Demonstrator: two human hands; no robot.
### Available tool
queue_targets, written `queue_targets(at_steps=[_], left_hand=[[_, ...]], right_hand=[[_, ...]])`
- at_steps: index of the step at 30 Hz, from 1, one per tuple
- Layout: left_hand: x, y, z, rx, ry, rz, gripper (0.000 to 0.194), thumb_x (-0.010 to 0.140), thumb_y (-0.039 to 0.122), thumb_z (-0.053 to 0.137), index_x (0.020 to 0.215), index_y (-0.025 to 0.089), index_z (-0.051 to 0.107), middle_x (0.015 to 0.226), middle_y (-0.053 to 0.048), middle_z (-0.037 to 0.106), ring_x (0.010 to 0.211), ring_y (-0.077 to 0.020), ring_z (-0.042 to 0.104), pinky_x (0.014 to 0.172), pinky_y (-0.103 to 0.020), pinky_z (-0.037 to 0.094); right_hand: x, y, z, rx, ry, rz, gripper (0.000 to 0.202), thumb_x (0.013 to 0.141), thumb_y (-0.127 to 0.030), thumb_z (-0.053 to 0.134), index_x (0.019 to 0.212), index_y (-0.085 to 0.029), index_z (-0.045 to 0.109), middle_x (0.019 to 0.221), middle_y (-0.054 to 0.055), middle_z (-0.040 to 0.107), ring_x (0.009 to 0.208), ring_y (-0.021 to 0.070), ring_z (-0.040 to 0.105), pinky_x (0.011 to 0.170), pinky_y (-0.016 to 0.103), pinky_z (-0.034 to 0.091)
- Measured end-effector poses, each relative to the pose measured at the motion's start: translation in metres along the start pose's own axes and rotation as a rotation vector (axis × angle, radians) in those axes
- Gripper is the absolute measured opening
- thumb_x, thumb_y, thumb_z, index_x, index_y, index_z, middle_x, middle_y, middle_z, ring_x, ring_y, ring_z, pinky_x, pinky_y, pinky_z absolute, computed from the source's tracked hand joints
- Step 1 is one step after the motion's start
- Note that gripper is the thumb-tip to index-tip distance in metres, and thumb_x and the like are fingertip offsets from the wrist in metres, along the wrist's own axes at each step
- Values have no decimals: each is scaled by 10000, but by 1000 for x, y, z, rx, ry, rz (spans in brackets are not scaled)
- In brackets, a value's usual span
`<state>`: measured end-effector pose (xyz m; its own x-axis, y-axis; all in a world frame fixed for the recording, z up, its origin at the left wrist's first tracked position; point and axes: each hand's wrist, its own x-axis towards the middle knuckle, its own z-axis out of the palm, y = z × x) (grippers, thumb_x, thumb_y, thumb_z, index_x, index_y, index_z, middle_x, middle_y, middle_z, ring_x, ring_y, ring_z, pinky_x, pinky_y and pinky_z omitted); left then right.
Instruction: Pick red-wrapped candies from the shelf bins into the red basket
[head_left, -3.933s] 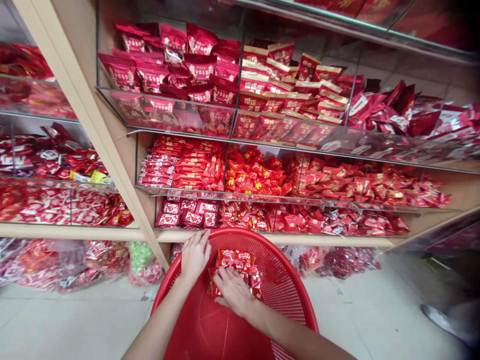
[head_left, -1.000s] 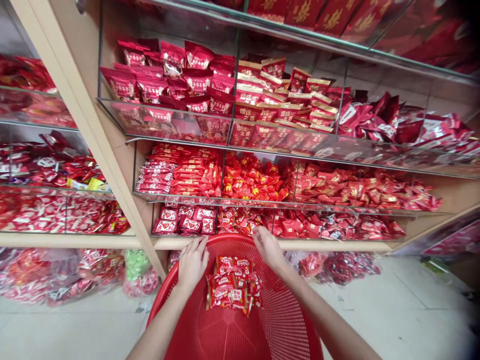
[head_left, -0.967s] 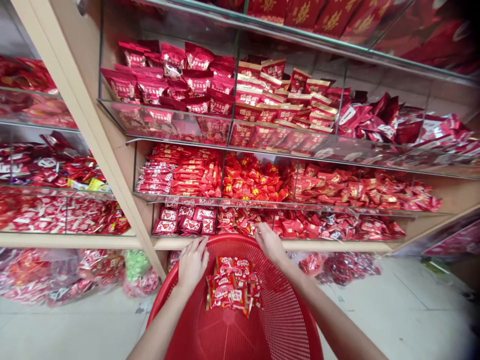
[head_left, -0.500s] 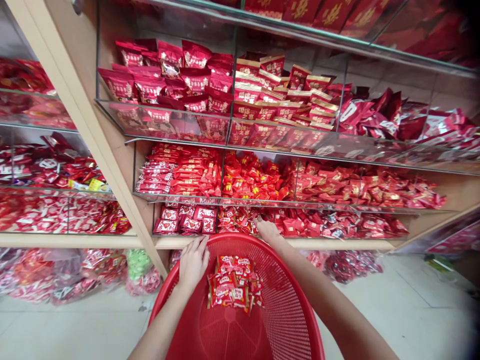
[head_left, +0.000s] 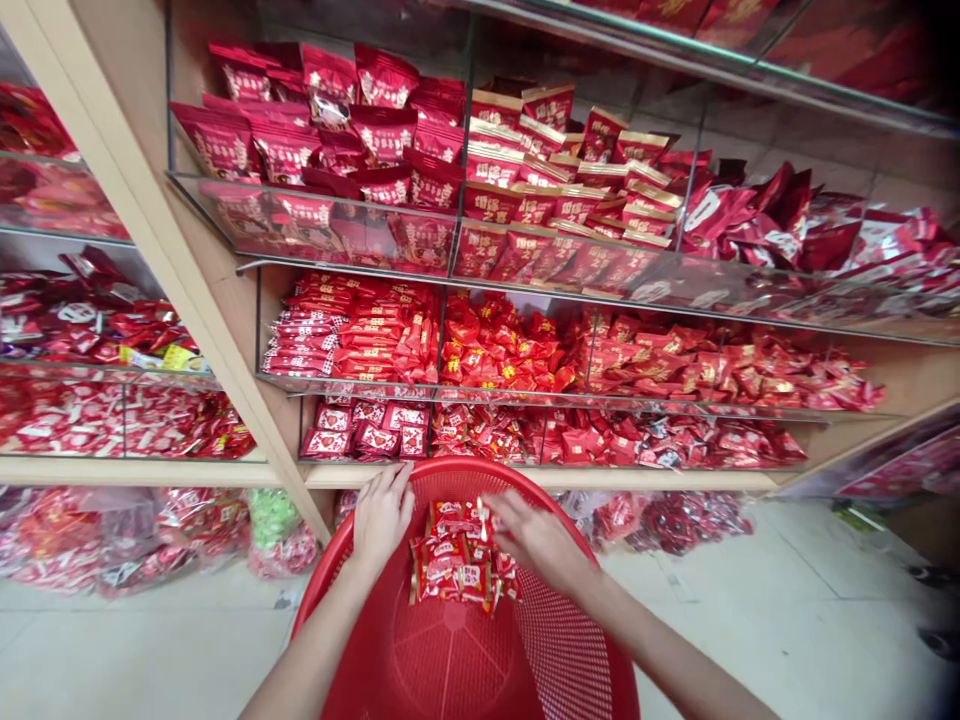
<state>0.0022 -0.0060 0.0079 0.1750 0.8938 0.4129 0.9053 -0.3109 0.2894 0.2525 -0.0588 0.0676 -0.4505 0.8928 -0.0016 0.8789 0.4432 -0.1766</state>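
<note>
A red plastic basket (head_left: 465, 690) with mesh walls stands in front of me. My left hand (head_left: 384, 515) is closed over its far-left rim. Several red and gold candy packets (head_left: 442, 568) lie together on the basket floor. My right hand (head_left: 532, 535) hangs over the basket's far-right part, fingers bent and slightly blurred. At its fingertips shows the pale edge of a small candy packet (head_left: 484, 518), mostly covered by the fingers. Just beyond the rim, the lowest shelf bin (head_left: 480, 435) holds small red candy packets.
Glass-fronted shelves of red packets (head_left: 382, 135) rise ahead, with a wooden upright (head_left: 150, 230) on the left. Bagged candies (head_left: 675, 522) and other full plastic bags (head_left: 67, 535) sit on the tiled floor (head_left: 810, 620) under the shelves.
My right hand has come back from the lowest shelf bin to above the packets inside the basket. My left hand stays on the rim. The view has shifted slightly.
</note>
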Motion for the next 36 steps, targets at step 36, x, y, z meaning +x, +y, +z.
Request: queue_targets(at_steps=[36], left_hand=[[1,-1,-1,-13,-15,-5,420,852,216,379,1244,192,526,1174,-74,605,1059,-220,546,910,-365,406]], right_hand=[[-12,-26,89,-268,-151,-45,160,842,-138,514,995,-179,540,1075,77,582,852,196,632,615,245,515]])
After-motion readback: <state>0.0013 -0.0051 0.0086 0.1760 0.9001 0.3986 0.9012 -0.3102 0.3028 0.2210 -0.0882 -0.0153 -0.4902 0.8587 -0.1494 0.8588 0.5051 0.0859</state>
